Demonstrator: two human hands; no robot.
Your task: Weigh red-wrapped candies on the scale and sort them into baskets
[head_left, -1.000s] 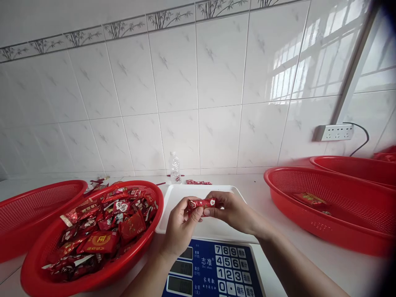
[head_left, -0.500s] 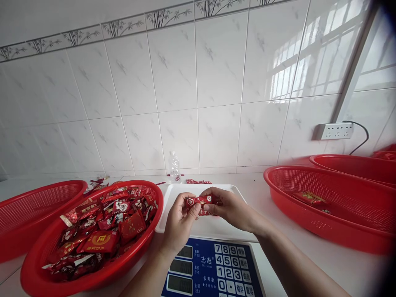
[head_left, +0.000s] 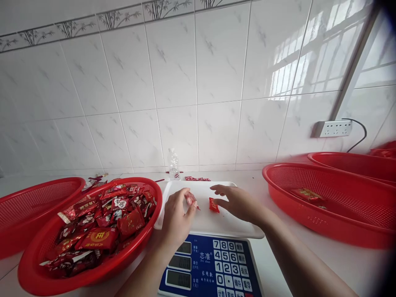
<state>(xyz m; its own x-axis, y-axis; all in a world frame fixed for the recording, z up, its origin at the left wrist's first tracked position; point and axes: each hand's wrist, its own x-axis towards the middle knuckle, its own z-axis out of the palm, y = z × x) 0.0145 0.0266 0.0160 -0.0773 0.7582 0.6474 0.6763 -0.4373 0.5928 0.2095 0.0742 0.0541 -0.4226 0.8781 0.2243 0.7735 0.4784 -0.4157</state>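
Note:
My left hand (head_left: 177, 212) is over the left part of a white weighing tray (head_left: 201, 229), its thumb and fingers around a crumpled pinkish-red wrapper (head_left: 192, 200). Across from it, my right hand (head_left: 236, 202) has its fingers apart and holds nothing. Close to the tip of its thumb is a small red wrapped candy (head_left: 213, 205), over the tray; whether it rests on the surface or is dropping I cannot tell. The tray sits on a scale with a blue keypad panel (head_left: 206, 264), below my hands.
To the left stands a red basket (head_left: 156, 206) heaped with wrapped sweets, with another red basket (head_left: 46, 185) behind it. A red basket (head_left: 309, 222) at right holds a packet (head_left: 309, 195). Behind the tray are a clear bottle (head_left: 173, 165) and red patterned wrapping (head_left: 197, 178).
Both hands held one red patterned packet together; now they have moved apart. The left keeps a wrapper, the right has opened, and a small red candy shows between them.

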